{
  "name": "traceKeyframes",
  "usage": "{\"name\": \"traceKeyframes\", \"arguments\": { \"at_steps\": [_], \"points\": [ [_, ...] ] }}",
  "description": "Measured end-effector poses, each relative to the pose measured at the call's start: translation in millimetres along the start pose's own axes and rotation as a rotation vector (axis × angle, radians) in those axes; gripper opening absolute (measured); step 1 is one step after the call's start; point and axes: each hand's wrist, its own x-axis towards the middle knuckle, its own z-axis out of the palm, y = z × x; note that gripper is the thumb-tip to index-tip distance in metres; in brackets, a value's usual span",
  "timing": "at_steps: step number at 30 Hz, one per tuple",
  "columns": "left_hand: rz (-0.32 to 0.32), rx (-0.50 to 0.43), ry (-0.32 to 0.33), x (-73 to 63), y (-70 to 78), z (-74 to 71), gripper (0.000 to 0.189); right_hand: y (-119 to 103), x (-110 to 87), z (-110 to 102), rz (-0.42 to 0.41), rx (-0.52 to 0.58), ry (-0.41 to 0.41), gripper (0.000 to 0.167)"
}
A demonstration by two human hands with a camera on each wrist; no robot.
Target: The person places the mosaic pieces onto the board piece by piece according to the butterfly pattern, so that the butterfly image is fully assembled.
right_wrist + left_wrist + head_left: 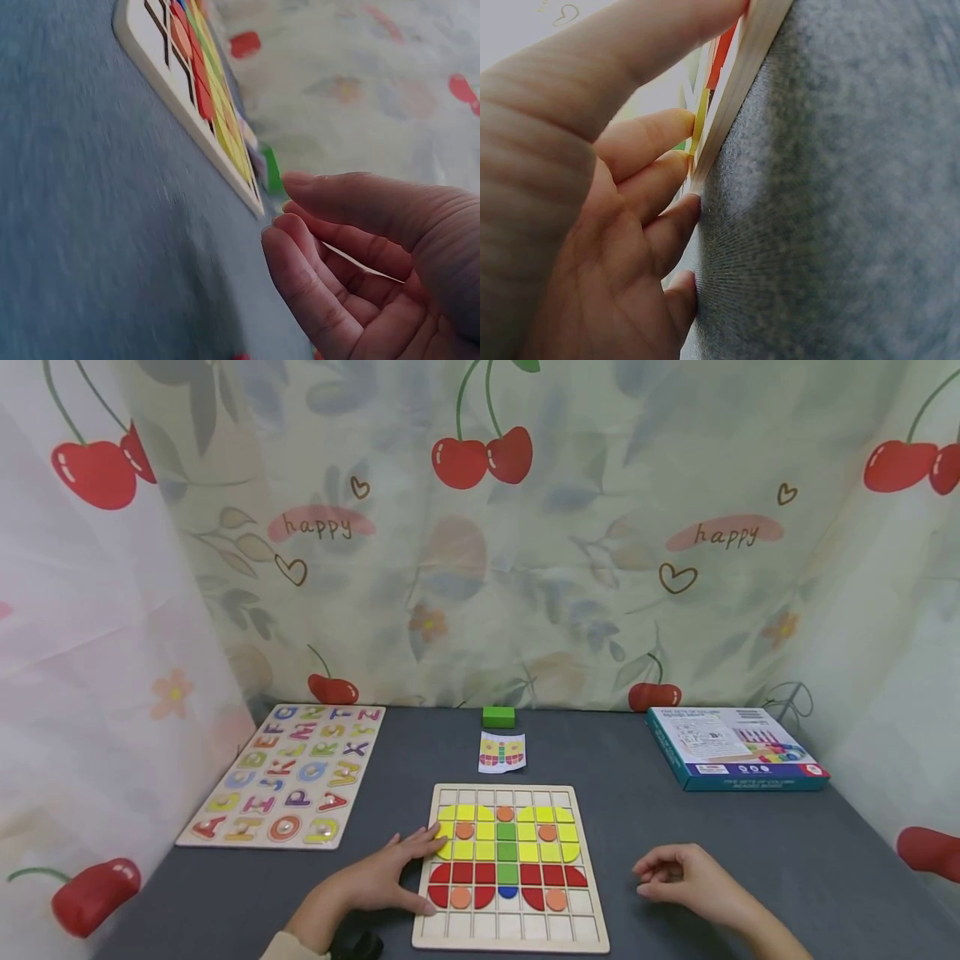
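Observation:
A wooden grid board (510, 933) lies flat on the dark table, filled with coloured pieces in a butterfly-like pattern. Yellow pieces (465, 812) fill its upper rows, red pieces (462, 872) sit below, and green squares (507, 852) run down the middle to a blue half-round piece (507, 892). Several orange discs (547, 832) sit among them. My left hand (378, 878) rests at the board's left side, fingertips over the upper edge and thumb lower down. To the right of the board, my right hand (693, 883) hovers with loosely curled fingers, holding nothing.
A small pattern card (502, 753) lies behind the board, with a green block (498, 717) beyond it. An alphabet board (281, 777) lies at the left. At the back right is a flat game box (738, 752). Patterned curtains (570, 610) surround the table.

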Motion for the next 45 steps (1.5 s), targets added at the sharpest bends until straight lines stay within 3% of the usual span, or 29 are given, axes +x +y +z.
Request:
{"name": "traceKeyframes", "arguments": {
  "at_steps": [10,18,35,45],
  "points": [
    [0.009,0.011,0.004,0.1,1.2,-0.8,0.085,31.9,-18.8,-24.8,0.119,0.063,0.058,0.046],
    [0.027,0.001,-0.002,1.0,0.7,-0.9,0.085,47.2,-26.9,-29.2,0.164,-0.07,0.105,0.044],
    [0.006,-0.007,-0.007,0.1,-0.9,0.0,0.084,35.6,-21.8,-16.4,0.07,-0.093,0.028,0.033],
    [0.009,-0.001,0.002,0.3,-0.3,-0.5,0.084,7.4,0.4,-3.4,0.058,0.076,-0.016,0.042]
  ]
}}
